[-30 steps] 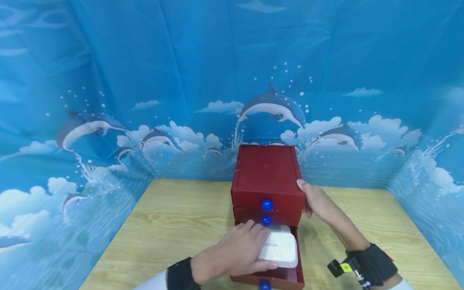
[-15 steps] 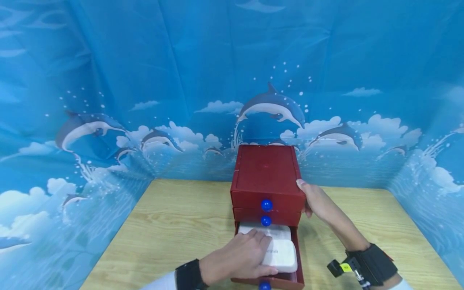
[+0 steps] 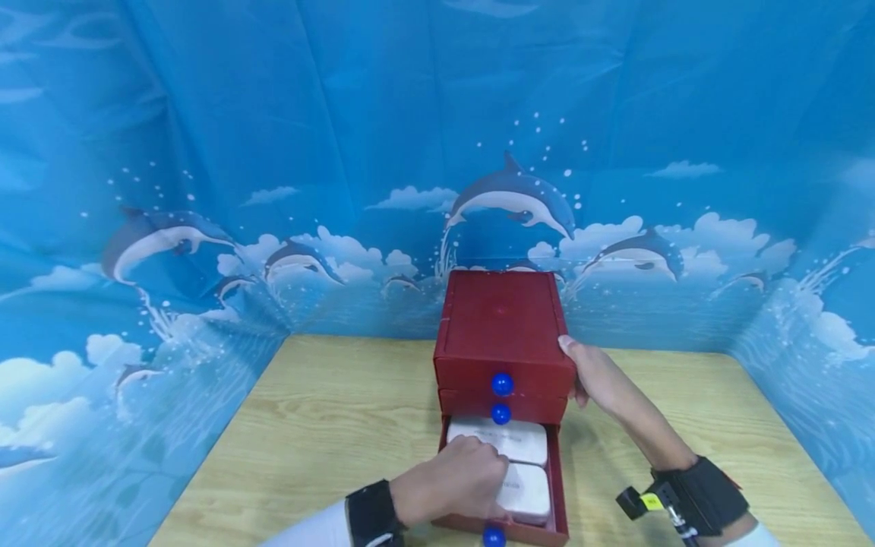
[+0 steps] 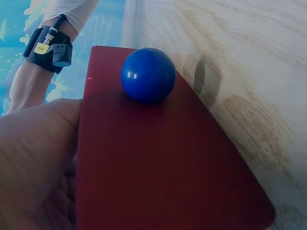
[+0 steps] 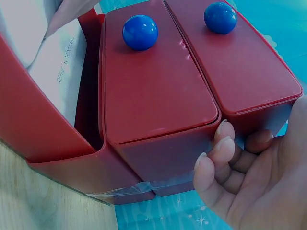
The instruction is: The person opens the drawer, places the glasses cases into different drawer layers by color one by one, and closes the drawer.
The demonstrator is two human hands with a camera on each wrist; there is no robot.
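Note:
A red drawer cabinet (image 3: 502,315) stands on the table, its bottom drawer (image 3: 562,486) pulled out. Two white rounded boxes with small print lie inside, a rear box (image 3: 529,442) and a front box (image 3: 525,490). My left hand (image 3: 465,475) has its fingers bent over the left part of the front box, its fingertips hidden. The left wrist view shows that hand behind the drawer front (image 4: 144,163) with its blue knob (image 4: 148,75). On the cabinet's right side, my right hand (image 3: 596,374) grips the upper front corner, thumb on top and curled fingers (image 5: 223,148) against the side.
Above the pulled-out drawer are two pushed-in drawers, with an upper blue knob (image 3: 502,384) and a middle blue knob (image 3: 501,414). The wooden table (image 3: 342,410) extends to both sides. Behind it hangs a blue dolphin-print curtain (image 3: 376,152).
The front white box has gone down into the drawer with my left hand on it, and more of the rear box shows. My left fingers are bent more. The right hand has stayed put.

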